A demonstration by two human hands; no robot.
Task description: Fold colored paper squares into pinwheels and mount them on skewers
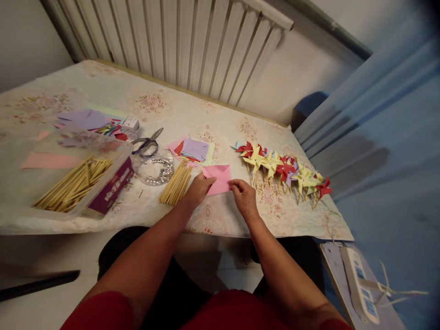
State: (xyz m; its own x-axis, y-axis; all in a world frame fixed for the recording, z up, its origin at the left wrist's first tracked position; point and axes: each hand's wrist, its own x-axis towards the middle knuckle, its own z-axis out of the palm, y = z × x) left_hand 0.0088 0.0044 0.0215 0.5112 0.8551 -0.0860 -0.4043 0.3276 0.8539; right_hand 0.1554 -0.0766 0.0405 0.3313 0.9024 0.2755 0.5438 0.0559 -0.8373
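Observation:
A pink paper square [220,178] with slits toward its corners is held just above the table. My left hand [200,189] pinches its left edge, thumb on top. At the lower right edge, my right hand [244,195] grips the paper between thumb and fingers. A bundle of wooden sticks [176,183] lies just left of my left hand. Behind it sits a stack of coloured paper squares [195,149], a purple one on top. To the right of my right hand lie several finished paper pinwheels [285,169] on sticks, in red, yellow and purple.
A clear plastic box [118,158] with more sticks [77,185] stands at the left. Near it are scissors [148,143], a round clear dish [154,169] of small shiny pieces, and paper scraps [82,120]. A power strip [359,284] lies at lower right, beside a blue curtain [388,137].

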